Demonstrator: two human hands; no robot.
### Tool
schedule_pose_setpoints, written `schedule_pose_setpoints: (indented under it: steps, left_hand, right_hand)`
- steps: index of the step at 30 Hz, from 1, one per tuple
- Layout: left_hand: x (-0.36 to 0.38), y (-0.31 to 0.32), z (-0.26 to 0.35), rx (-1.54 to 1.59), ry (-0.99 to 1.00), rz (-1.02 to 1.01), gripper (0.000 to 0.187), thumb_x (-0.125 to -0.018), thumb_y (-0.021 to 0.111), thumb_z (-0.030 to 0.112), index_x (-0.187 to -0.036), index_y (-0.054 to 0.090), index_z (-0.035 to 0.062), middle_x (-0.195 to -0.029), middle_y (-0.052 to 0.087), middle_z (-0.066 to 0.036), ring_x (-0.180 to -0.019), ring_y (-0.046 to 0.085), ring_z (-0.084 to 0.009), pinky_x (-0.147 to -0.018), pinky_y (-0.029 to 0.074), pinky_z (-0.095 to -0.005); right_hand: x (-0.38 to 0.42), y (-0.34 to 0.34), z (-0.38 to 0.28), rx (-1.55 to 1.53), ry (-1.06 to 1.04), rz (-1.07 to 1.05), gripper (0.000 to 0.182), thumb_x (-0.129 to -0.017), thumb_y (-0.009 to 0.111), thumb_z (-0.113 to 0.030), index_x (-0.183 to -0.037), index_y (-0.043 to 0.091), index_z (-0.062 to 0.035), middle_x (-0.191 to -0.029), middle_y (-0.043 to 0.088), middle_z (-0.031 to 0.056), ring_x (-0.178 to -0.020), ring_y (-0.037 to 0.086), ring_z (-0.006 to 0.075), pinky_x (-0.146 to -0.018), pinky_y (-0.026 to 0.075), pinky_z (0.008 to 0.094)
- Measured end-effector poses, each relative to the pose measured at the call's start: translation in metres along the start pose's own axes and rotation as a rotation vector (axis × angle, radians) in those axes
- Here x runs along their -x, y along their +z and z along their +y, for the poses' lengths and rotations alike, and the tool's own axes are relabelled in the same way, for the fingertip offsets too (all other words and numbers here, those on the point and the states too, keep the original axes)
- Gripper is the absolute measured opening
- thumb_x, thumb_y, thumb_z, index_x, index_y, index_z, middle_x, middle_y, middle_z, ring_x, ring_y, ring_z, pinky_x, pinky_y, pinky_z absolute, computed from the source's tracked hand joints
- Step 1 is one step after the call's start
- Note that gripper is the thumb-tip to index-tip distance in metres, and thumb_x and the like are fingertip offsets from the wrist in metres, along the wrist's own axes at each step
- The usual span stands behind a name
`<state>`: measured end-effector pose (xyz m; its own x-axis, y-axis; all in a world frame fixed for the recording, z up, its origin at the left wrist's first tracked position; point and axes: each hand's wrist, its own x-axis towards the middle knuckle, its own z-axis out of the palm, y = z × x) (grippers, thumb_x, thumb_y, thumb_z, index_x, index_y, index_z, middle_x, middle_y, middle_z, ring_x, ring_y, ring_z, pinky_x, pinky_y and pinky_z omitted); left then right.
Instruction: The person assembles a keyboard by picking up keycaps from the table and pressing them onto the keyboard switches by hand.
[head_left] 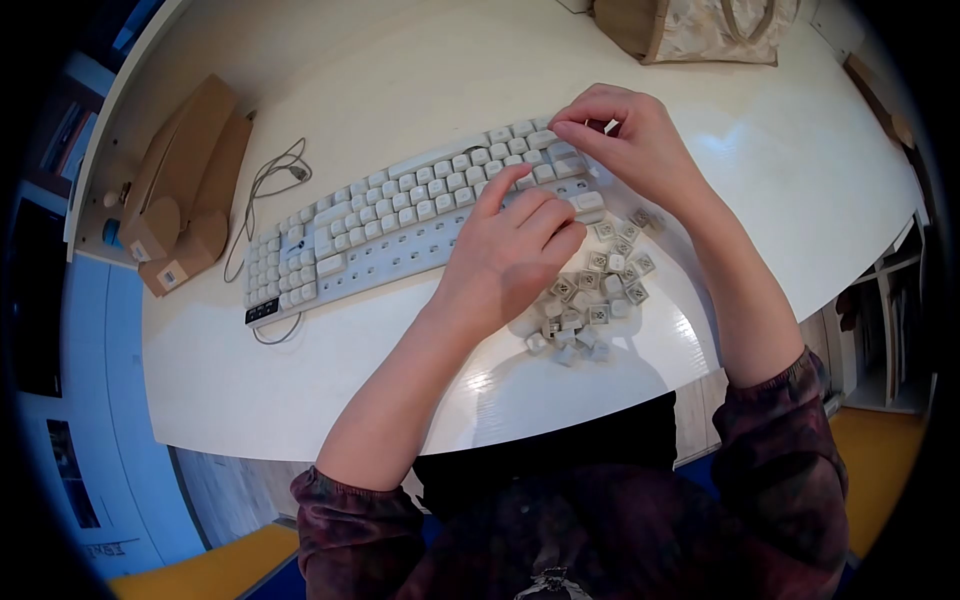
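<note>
A white keyboard (400,200) lies at a slant across the desk, its near rows bare of keycaps and their switches exposed. Over its right part is my left hand (515,240), index finger stretched out onto the keys and the other fingers loosely bent, with nothing visible in them. At the keyboard's far right corner my right hand (620,135) has thumb and index finger pinched on a keycap (542,139), which the fingertips partly cover. Loose keycaps (598,314) are heaped on the desk beside my left hand, several of them upside down.
A grey cable (262,185) curls left of the keyboard. Folded cardboard (185,185) stands against the desk's left side panel. At the back right sits a beige bag (710,35). The white desk's (300,400) curved front edge is close to my body.
</note>
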<state>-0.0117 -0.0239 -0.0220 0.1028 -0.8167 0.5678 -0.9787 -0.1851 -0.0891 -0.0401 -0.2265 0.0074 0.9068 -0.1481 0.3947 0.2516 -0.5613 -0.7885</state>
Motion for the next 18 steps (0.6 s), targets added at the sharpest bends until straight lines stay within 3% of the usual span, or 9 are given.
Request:
schedule_pose_setpoints:
  steps: [3,6,14,17,18]
  left_hand:
    - [0.0,-0.003,0.0,-0.004,-0.007,-0.008,0.017,-0.072,0.077,0.015,-0.085,0.066,0.0128,-0.095,0.061,0.001,-0.097,0.061,-0.016,-0.107,0.041,-0.0471]
    - [-0.002,-0.009,0.003,0.081,-0.075,-0.019,0.017,-0.072,0.077,0.014,-0.085,0.065,0.0126,-0.094,0.06,0.001,-0.096,0.061,-0.017,-0.108,0.04,-0.0476]
    - [0.004,-0.013,-0.003,0.2,-0.139,0.016,0.019,-0.073,0.074,0.007,-0.087,0.064,0.0115,-0.096,0.062,0.0,-0.097,0.062,-0.0191,-0.107,0.039,-0.0478]
    - [0.005,-0.019,-0.008,0.338,-0.258,0.03,0.012,-0.077,0.073,0.008,-0.087,0.065,0.0088,-0.094,0.065,-0.003,-0.097,0.064,-0.0178,-0.105,0.043,-0.0418]
    - [0.004,-0.02,-0.007,0.558,-0.434,0.08,0.012,-0.082,0.07,0.007,-0.092,0.065,0.0071,-0.097,0.066,-0.004,-0.097,0.065,-0.018,-0.102,0.045,-0.0397]
  right_hand:
    - [0.001,0.001,0.0,0.005,-0.004,-0.01,0.019,-0.086,0.071,-0.016,-0.095,0.075,-0.0008,-0.086,0.07,0.0083,-0.073,0.062,0.0159,-0.069,0.051,0.0292]
    - [0.001,0.002,0.001,0.032,0.002,-0.025,0.017,-0.09,0.07,-0.016,-0.096,0.075,-0.0013,-0.088,0.068,0.0032,-0.076,0.059,0.0105,-0.066,0.046,0.0259]
    - [0.002,0.002,0.0,0.035,0.002,-0.032,0.017,-0.091,0.07,-0.016,-0.097,0.075,-0.0015,-0.089,0.068,0.0028,-0.076,0.059,0.0097,-0.066,0.046,0.0249]
    - [0.002,0.001,0.0,-0.014,-0.017,-0.03,0.018,-0.088,0.07,-0.016,-0.096,0.075,-0.0009,-0.088,0.07,0.0062,-0.074,0.061,0.0131,-0.068,0.049,0.0273]
    - [0.002,0.002,-0.001,-0.036,-0.027,-0.029,0.019,-0.087,0.07,-0.016,-0.095,0.076,-0.0007,-0.087,0.07,0.008,-0.072,0.062,0.0149,-0.069,0.051,0.0286]
